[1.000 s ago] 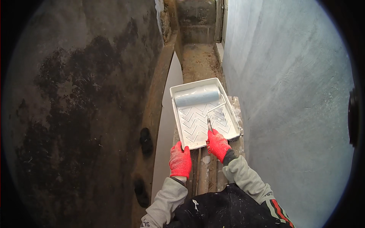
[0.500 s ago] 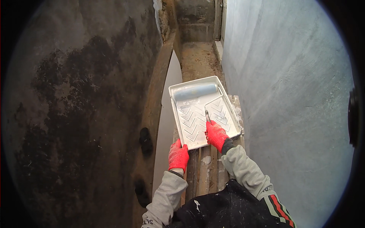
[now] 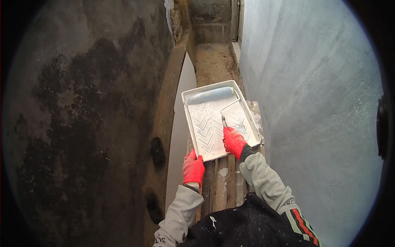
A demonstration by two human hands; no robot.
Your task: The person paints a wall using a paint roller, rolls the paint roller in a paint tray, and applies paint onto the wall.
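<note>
A white paint tray [image 3: 257,138] with chevron ridges lies tilted slightly in front of me, coated with wet white paint. My left hand [image 3: 193,168], in a red glove, grips the tray's near left corner. In the red-gloved right hand [image 3: 234,143] is the handle of a paint roller [image 3: 210,95]. Its pale blue sleeve rests at the tray's far end, with the wire frame bending down the right side to the handle. The right fingers are wrapped around that handle over the ridged part.
Beneath the tray is a paint-spattered wooden plank platform [image 3: 224,183]. A grey plastered wall [image 3: 317,103] rises on the right, a dark stained wall [image 3: 90,123] on the left. A white panel [image 3: 179,136] leans beside the ledge, where two black shoes [image 3: 157,152] sit.
The roller has moved slightly farther toward the tray's far edge, and its sleeve is no longer blurred. White paint covers more of the upper ridges. The left hand stays on the corner.
</note>
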